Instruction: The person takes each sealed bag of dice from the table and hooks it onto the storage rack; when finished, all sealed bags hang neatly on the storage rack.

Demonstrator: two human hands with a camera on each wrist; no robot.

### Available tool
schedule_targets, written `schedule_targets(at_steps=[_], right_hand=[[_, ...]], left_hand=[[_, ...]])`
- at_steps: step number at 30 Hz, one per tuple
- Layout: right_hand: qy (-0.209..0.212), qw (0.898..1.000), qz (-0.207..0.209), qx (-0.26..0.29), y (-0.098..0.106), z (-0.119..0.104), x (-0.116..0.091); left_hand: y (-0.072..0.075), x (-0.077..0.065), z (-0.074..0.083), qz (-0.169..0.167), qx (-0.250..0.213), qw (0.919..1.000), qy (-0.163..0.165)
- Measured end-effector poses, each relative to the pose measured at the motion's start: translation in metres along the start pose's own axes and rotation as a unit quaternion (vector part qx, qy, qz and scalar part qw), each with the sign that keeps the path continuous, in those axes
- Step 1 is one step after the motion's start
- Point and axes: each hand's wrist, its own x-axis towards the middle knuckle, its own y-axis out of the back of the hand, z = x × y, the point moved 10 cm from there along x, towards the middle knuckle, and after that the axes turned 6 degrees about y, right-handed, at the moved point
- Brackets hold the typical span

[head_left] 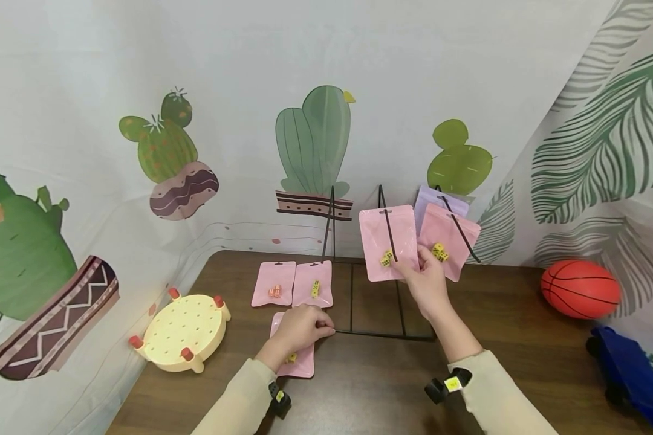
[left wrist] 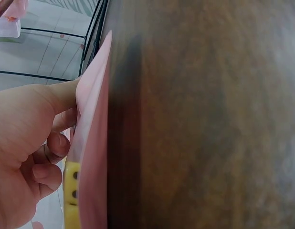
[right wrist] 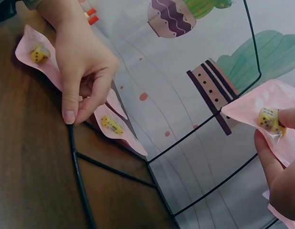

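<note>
My left hand (head_left: 299, 326) pinches the front left corner of a black wire rack (right wrist: 76, 167) between thumb and fingers. Below that hand, a pink pouch (head_left: 305, 367) with yellow dice (right wrist: 40, 53) inside lies on the table. My right hand (head_left: 431, 284) holds the lower part of another pink pouch (head_left: 372, 232), which hangs on the rack's middle prong. Yellow dice (right wrist: 268, 119) show through its clear front, right by my thumb. On the right prong hang a third pink pouch (head_left: 457, 235) with yellow dice and, behind it, a lilac pouch (head_left: 425, 202).
Two pink pouches lie left of the rack, one with orange dice (head_left: 274, 291), one with yellow dice (head_left: 315, 288). A cream pegged disc (head_left: 185, 332) with red tips stands at left. At right are a red ball (head_left: 579, 289) and a blue object (head_left: 631, 374). Printed cloth hangs behind.
</note>
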Motion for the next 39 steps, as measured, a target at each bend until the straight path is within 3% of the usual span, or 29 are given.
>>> schedule_targets(at_steps=[14, 23, 30, 39], right_hand=[[-0.036, 0.996, 0.077, -0.012, -0.005, 0.021, 0.038], [-0.066, 0.991, 0.098, 0.061, -0.006, 0.044, 0.044], [-0.103, 0.988, 0.071, 0.09, 0.0, 0.07, 0.033], [-0.139, 0.99, -0.008, 0.008, 0.016, 0.091, 0.008]], left_hand=[[0.0, 0.001, 0.001, -0.01, 0.005, 0.9999, 0.006], [0.001, 0.001, 0.001, -0.01, 0.008, 0.9999, 0.011], [-0.001, 0.001, 0.001, -0.013, 0.01, 0.9997, 0.015], [-0.001, -0.001, 0.005, -0.008, 0.034, 0.9994, 0.003]])
